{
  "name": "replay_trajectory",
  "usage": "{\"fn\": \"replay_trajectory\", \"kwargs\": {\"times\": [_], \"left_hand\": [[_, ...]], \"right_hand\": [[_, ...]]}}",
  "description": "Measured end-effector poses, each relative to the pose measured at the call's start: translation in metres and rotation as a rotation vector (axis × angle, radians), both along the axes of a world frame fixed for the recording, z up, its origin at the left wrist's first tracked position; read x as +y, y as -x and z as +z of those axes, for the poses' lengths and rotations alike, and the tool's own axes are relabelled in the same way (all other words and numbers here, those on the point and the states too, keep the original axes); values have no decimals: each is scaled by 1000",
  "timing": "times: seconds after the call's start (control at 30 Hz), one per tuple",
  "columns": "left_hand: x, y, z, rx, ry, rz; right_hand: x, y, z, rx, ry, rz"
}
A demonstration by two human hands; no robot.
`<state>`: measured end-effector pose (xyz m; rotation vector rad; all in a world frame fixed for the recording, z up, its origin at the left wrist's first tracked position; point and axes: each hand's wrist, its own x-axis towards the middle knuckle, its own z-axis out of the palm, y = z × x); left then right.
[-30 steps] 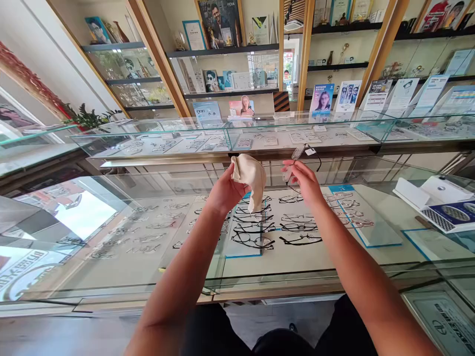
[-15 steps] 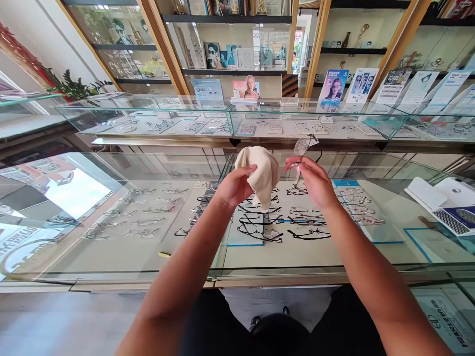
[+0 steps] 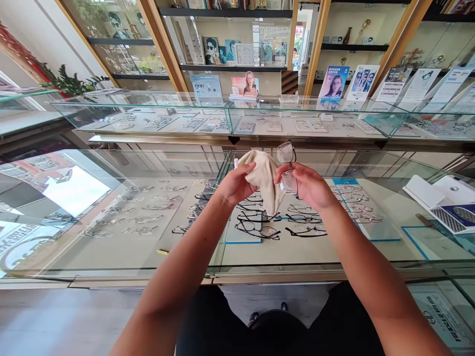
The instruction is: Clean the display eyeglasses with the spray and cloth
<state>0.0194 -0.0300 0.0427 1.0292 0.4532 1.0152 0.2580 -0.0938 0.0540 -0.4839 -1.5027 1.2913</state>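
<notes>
My left hand point(image 3: 237, 184) is closed on a cream cleaning cloth point(image 3: 264, 174), thumb on top, with the cloth's loose end hanging down. To its right, my right hand point(image 3: 308, 184) pinches a pair of eyeglasses point(image 3: 285, 152) by the middle of the frame. The glasses stand on end, one clear lens above my fingers and the other below, beside the cloth. Whether the lower lens touches the cloth I cannot tell. Both hands are above the glass counter, over rows of dark-framed glasses point(image 3: 258, 228).
Beneath me is a glass display counter point(image 3: 200, 269) holding several rows of spectacles. At right lies an opened white box point(image 3: 441, 200). A second glass showcase point(image 3: 163, 136) runs across behind, with upright leaflets point(image 3: 333, 85) on it. A stool point(image 3: 278, 326) is between my legs.
My right hand has brought the eyeglasses left, close against the cloth, and turned them so the lenses show more. The left hand stays nearly in place, holding the cloth.
</notes>
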Motion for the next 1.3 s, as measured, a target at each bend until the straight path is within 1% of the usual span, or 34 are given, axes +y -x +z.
{"fn": "replay_trajectory", "kwargs": {"times": [0.1,0.17,0.23,0.3,0.33,0.4,0.47,0.5,0.53,0.6,0.67,0.73,0.87,0.97,1.07,1.13,1.2,1.23,1.3], "left_hand": [[-1,-3,2,-4,81,2],[-2,-5,4,18,112,-21],[-4,-8,3,79,126,-48],[-7,-11,2,163,115,-23],[-10,-13,1,204,91,29],[-15,-18,-2,273,3,191],[-21,-23,-4,310,-123,351],[-24,-26,-5,309,-193,408],[-26,-28,-6,298,-260,443],[-27,-32,-8,267,-369,474],[-27,-33,-8,257,-441,506],[-24,-32,-8,256,-479,560],[-21,-28,-5,247,-494,648],[-20,-26,-5,287,-504,685],[-21,-27,-8,355,-521,684],[-23,-28,-9,424,-563,702],[-26,-28,-9,493,-646,726],[-28,-28,-8,519,-691,717],[-31,-28,-6,539,-732,626]], "right_hand": [[0,2,3,37,1,-79],[0,3,5,77,5,-141],[1,3,6,116,12,-193],[3,2,6,152,14,-235],[4,2,6,165,15,-250],[6,2,4,188,11,-275],[7,2,3,197,9,-294],[8,2,3,194,10,-299],[8,3,2,187,13,-301],[7,4,2,165,23,-289],[7,4,2,142,34,-277],[7,3,3,122,38,-291],[7,0,4,109,29,-337],[7,0,4,125,45,-316],[6,0,4,157,49,-272],[6,0,3,159,40,-259],[5,1,3,135,36,-261],[5,1,3,119,38,-264],[4,2,3,91,46,-256]]}}
